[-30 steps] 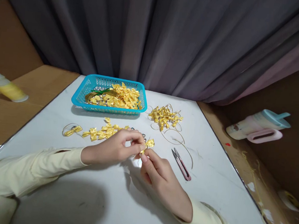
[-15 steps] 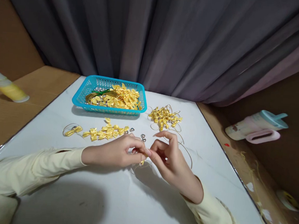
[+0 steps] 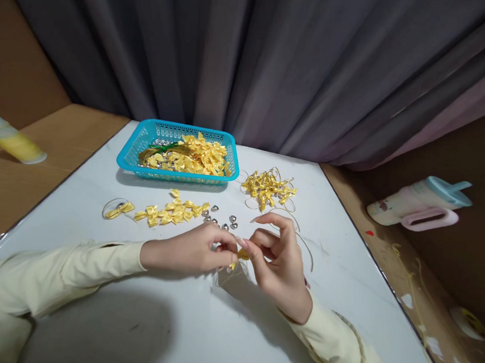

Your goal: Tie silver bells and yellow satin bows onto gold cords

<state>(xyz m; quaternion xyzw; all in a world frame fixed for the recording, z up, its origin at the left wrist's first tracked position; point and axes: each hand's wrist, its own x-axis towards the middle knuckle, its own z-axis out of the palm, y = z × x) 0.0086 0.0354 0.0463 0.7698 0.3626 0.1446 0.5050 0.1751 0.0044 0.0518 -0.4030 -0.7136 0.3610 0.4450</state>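
Note:
My left hand (image 3: 193,250) and my right hand (image 3: 276,257) meet over the middle of the white table (image 3: 197,323). Both pinch one small yellow ribbon bow (image 3: 242,254) between thumb and fingertips, with a thin gold thread loop (image 3: 229,275) hanging under it. My right index finger is raised. Just beyond my hands lie a few small silver beads (image 3: 222,222) and a row of loose yellow bows (image 3: 168,212).
A blue plastic basket (image 3: 130,159) with many yellow bows stands at the back. To its right lies a heap of bows with gold loops (image 3: 269,186). A thread cone (image 3: 10,141) lies on the left desk, a pink-and-blue jug (image 3: 421,204) on the right. A dark curtain hangs behind.
My right hand has swung up from below the bow to beside it and now hides the pink snips. My left hand has shifted slightly right. The bow has sunk lower between my fingers.

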